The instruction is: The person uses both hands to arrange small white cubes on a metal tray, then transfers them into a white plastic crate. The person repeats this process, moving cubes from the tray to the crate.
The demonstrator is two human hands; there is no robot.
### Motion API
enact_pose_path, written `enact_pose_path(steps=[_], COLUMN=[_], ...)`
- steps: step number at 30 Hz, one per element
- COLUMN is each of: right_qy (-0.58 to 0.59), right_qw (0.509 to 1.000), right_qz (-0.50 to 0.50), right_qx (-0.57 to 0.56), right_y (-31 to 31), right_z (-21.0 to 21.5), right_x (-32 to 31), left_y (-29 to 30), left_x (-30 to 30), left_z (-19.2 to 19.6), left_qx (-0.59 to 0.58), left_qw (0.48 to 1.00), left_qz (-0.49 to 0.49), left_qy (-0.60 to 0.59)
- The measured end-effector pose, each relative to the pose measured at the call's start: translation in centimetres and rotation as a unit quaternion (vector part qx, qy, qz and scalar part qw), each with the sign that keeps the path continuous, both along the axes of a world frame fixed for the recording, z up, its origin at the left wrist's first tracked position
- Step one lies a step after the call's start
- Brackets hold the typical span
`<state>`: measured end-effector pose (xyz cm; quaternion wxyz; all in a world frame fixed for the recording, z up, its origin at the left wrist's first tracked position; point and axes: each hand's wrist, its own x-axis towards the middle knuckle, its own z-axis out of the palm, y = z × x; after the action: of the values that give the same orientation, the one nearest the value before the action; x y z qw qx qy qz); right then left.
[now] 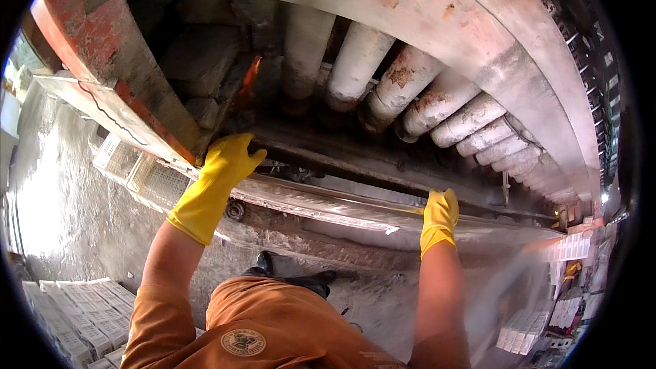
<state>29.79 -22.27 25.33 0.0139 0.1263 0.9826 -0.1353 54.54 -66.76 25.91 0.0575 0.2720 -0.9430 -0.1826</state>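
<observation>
My left hand (229, 162), in a long yellow rubber glove, rests at the left end of a long metal rail (321, 198), beside the corner of a rusty orange frame post (109, 34). Its thumb stands apart from the fingers, whose tips are partly hidden. Farther right, my right hand (440, 217) wears a matching glove and is closed over the same rail, fingers curled down. Beyond the rail lies a row of thick, dusty rollers (403, 78) with flaking rust. Both forearms are bare below orange sleeves.
A wide curved metal beam (424, 17) arches above the rollers. At left, pale perforated crates (154, 176) sit under the frame. White stacked blocks (78, 318) lie at lower left, more stacks (523, 331) at lower right. My dark boots (301, 279) stand on a dusty floor.
</observation>
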Motion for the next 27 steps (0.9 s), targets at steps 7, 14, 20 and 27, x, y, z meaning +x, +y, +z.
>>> enact_pose_path(steps=[7,14,20,27], right_qy=[0.019,0.021,0.068,0.066], right_qw=[0.999,0.996,0.995,0.989], right_qz=[-0.026,-0.071,-0.074,-0.119], right_qx=[0.010,-0.048,-0.009,-0.059], right_y=[1.8,1.0,1.1,2.0], right_z=[-2.3,-1.6,-0.2,-0.9], right_x=[0.0,2.8,5.9,8.3], left_y=[-0.8,-4.6,-8.6,-8.7], left_x=[-1.2,-8.1,-11.9,-12.9], left_z=[-0.1,-5.6,-11.6,-15.4], left_qx=[0.058,-0.023,-0.044,-0.060], left_qw=[0.990,0.979,0.968,0.964], left_qz=[-0.105,-0.102,-0.089,-0.102], left_qy=[-0.075,-0.173,-0.232,-0.236])
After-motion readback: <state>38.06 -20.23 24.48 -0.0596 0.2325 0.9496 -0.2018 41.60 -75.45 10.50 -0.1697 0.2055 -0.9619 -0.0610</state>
